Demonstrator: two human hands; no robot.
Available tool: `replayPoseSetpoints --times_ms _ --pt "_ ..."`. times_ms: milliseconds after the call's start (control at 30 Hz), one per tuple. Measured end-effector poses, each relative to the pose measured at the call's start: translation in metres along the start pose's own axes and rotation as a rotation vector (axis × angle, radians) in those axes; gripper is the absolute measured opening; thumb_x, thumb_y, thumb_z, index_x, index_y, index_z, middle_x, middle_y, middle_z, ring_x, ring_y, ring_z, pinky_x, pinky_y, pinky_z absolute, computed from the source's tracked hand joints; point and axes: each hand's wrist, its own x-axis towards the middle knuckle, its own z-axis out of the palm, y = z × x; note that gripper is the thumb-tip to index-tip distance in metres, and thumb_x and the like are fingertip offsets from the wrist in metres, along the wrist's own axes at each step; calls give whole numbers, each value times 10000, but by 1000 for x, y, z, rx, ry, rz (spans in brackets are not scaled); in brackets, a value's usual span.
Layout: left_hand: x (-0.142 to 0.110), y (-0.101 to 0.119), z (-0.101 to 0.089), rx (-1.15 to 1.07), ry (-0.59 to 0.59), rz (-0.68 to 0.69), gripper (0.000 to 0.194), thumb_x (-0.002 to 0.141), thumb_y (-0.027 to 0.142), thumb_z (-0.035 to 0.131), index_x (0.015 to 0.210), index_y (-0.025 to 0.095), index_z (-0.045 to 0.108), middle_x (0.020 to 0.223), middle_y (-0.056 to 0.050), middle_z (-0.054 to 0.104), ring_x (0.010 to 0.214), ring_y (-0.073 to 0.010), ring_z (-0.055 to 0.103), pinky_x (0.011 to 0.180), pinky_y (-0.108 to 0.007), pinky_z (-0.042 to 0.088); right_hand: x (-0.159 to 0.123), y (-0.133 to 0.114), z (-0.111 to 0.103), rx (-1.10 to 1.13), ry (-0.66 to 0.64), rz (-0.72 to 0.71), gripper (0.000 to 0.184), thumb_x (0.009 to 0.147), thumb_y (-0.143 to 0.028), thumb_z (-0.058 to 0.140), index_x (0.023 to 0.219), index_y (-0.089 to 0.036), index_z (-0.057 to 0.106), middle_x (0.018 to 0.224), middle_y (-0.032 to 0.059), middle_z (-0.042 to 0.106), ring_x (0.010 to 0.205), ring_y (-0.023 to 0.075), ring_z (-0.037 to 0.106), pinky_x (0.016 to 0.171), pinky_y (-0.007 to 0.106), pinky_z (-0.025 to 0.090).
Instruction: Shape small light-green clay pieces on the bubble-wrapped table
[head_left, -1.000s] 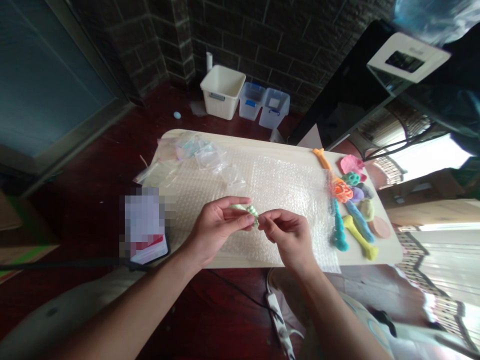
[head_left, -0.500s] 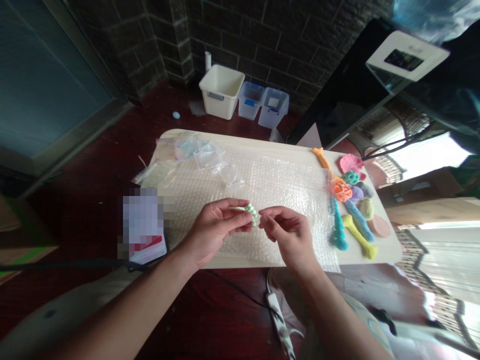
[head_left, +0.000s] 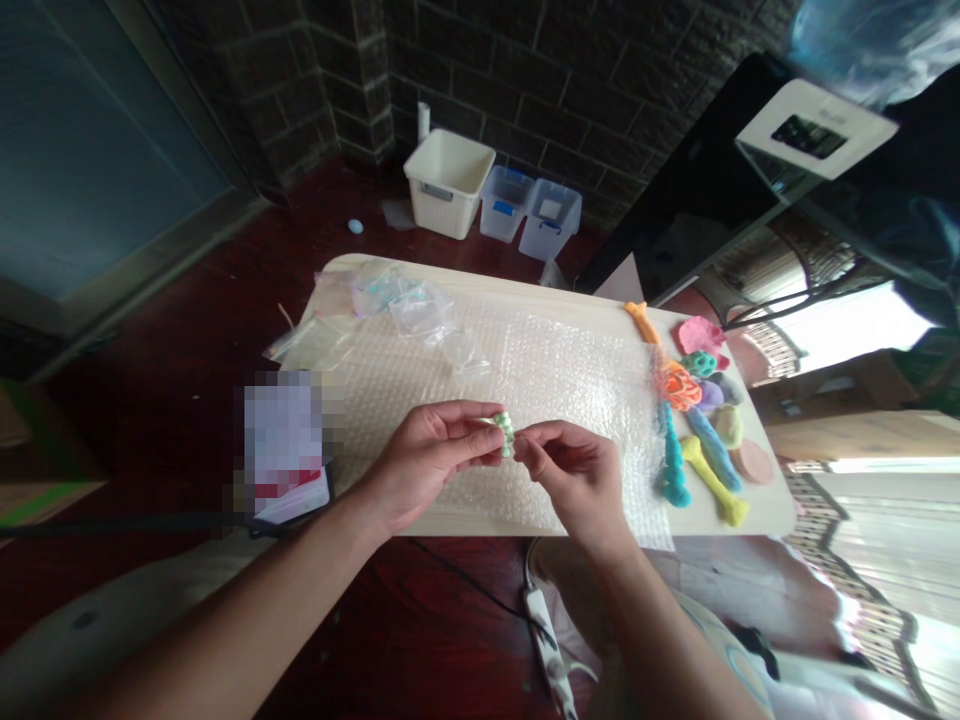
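Observation:
Between the thumb and fingers of my left hand point(head_left: 431, 460) is a small pale-green piece of clay with rounded bumps point(head_left: 505, 432). My right hand point(head_left: 577, 475) is closed in a pinch, its fingertips at the right edge of the green piece. Whether those fingertips hold a tiny bit of something cannot be made out. Both hands are over a sheet of bubble wrap point(head_left: 570, 370) spread on a pale table point(head_left: 600, 308).
Clear plastic bags point(head_left: 420, 310) lie at the table's far left. Coloured clay shapes, among them a yellow bone-like piece point(head_left: 716, 482) and a teal lumpy strip point(head_left: 672, 460), crowd the right end. Bins point(head_left: 450, 185) stand on the floor behind; a power strip point(head_left: 547, 650) lies below.
My right fingertips have come in from a small gap to meet the green piece's edge. The green piece has turned slightly in my left hand. The view has shifted a little.

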Motion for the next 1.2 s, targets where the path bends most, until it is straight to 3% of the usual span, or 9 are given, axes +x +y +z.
replayPoseSetpoints --times_ms 367,533,667,933,1200 --pt "0 5 1 33 -25 -10 344 792 231 885 1101 160 751 884 -59 793 800 -155 726 847 -315 558 -2 5 -2 -67 -40 5 179 861 -372 836 842 -195 813 749 62 788 609 143 632 569 273 488" --pt "-2 7 2 30 -63 -63 352 796 210 860 1115 138 730 965 -88 782 853 -166 715 857 -317 547 -1 -2 -6 -52 -67 -55 188 886 -358 814 1023 -229 811 823 43 751 679 153 651 603 281 520" --pt "-4 9 1 22 -115 -106 367 797 182 837 1143 160 716 1031 -95 771 915 -184 711 854 -316 536 1 -8 -7 -21 -187 -84 260 868 -334 830 1122 -279 821 906 39 695 771 162 654 650 294 551" --pt "-5 11 3 -16 -153 -141 310 827 228 840 1112 164 734 1015 -75 752 910 -159 687 824 -279 511 1 -4 -5 106 -238 -22 225 838 -277 869 1059 -273 825 892 22 707 791 158 684 747 317 593" --pt "-4 9 2 -5 -172 -113 270 865 220 816 1118 156 747 1058 -87 742 944 -156 672 822 -258 497 1 -1 -4 92 -239 7 294 822 -270 888 1105 -275 812 915 21 723 806 161 690 757 317 596"
